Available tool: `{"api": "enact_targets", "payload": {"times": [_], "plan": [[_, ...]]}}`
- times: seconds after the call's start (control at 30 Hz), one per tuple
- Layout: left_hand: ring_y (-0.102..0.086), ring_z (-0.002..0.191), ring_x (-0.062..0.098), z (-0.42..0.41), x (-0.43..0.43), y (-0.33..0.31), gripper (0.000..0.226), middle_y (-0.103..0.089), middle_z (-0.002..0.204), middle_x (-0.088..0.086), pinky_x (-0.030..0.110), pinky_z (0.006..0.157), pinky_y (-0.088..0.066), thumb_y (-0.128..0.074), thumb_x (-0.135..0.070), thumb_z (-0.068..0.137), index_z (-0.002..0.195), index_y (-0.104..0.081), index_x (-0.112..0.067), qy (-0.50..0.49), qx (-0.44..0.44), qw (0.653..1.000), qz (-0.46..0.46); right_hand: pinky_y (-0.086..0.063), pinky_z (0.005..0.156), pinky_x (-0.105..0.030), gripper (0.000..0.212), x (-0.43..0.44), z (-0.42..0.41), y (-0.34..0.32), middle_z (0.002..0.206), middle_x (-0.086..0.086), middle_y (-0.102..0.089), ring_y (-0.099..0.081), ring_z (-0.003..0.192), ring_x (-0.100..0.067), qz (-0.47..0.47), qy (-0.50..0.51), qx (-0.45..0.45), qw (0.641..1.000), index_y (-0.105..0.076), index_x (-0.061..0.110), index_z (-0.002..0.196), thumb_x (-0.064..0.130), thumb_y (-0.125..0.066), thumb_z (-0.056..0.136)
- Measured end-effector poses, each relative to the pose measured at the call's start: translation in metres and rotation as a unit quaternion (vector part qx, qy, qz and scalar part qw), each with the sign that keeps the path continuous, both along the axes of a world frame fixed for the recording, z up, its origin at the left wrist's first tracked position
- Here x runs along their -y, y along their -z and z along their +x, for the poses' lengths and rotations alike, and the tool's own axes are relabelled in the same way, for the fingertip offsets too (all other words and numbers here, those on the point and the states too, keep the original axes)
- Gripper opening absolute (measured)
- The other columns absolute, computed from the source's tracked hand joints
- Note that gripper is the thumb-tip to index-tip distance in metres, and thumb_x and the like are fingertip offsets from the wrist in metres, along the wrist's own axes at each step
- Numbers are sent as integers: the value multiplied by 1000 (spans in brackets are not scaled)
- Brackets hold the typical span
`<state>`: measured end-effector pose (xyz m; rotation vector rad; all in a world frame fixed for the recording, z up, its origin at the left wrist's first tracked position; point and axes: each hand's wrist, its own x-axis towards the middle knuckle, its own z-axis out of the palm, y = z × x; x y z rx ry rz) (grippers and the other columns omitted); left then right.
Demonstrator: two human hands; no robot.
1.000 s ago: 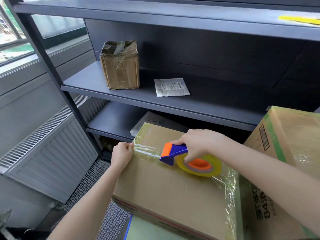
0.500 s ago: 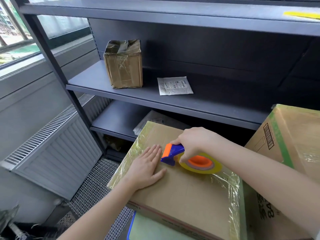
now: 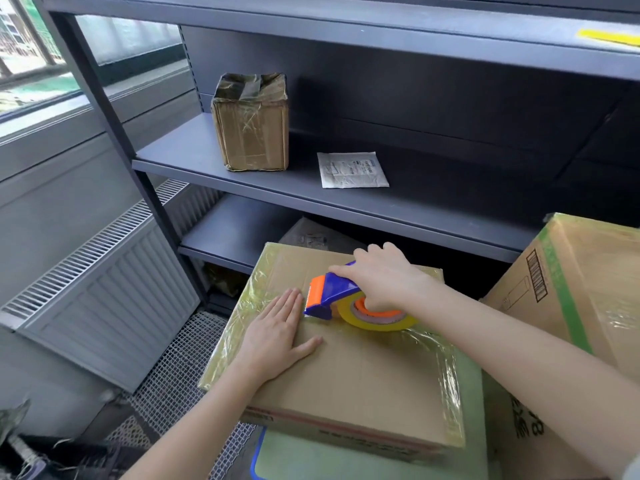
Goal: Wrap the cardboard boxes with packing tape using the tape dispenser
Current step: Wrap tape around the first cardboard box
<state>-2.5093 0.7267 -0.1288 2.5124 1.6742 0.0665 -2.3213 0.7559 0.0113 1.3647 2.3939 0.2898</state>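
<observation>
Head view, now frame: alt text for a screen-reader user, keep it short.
A person's right hand grips a blue-and-orange tape dispenser on a flat cardboard box; the left hand lies flat on the box beside its blade. Behind, a grey shelf holds a small taped box and a white packet.

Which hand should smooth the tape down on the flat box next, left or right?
Probably left: the left hand lies flat on the box beside the tape dispenser, which the right hand grips.
</observation>
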Motion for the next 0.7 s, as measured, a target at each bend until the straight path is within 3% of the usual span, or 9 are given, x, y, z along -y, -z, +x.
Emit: {"api": "enact_targets", "payload": {"times": [0.03,0.13,0.17,0.3,0.43,0.53,0.7], "plan": [[-39,134,18,-1,1,-3,98,-42,144,9,25,113,-8,-3,-75,86,138,-43,-2,-9,6,1000,-11,-33,74,-36,63,-2,-5,2,120,-10,-49,-47,108,-30,4,2,-4,1000,-27,32,144,30,-56,88],[4,141,6,-3,2,-4,114,-2,155,-2,21,113,12,19,-83,65,150,-8,-13,-10,30,999,8,-35,69,-35,61,-4,-11,6,120,-9,-49,-49,106,-30,12,17,-9,1000,-29,29,142,26,-57,88],[11,139,3,-4,2,-4,115,1,156,-4,20,113,14,22,-84,62,151,-4,-16,-14,35,999,5,-34,68,-34,59,-5,-9,6,120,-9,-49,-50,106,-30,15,13,-13,1000,-29,30,143,25,-54,90],[13,138,-1,-4,0,-1,118,0,158,-7,20,114,11,22,-87,58,151,-2,-19,-25,31,999,1,-28,71,-32,61,-4,5,-3,119,-7,-48,-49,106,-26,20,-37,-21,999,-18,42,146,24,-45,95],[11,139,-1,-3,1,-5,124,-1,158,-7,18,113,11,23,-89,52,151,-5,-19,-31,38,999,3,-26,74,-31,64,-1,14,-6,110,-5,-48,-49,100,-23,2,-33,-27,999,-14,43,147,28,-45,93],[6,141,1,-2,3,-8,126,-4,157,-7,17,112,9,19,-91,52,151,-10,-18,-32,52,998,-5,-28,73,-31,66,-1,21,-8,95,-1,-41,-44,87,-20,-28,-12,-45,999,-16,44,147,26,-47,91],[14,131,-7,0,5,-14,127,-3,157,-11,13,107,13,18,-92,49,151,-10,-21,-36,52,998,-12,-36,77,-32,70,2,32,-9,93,1,-46,-50,90,-21,-53,-14,-66,996,-20,45,145,29,-53,86]]}}
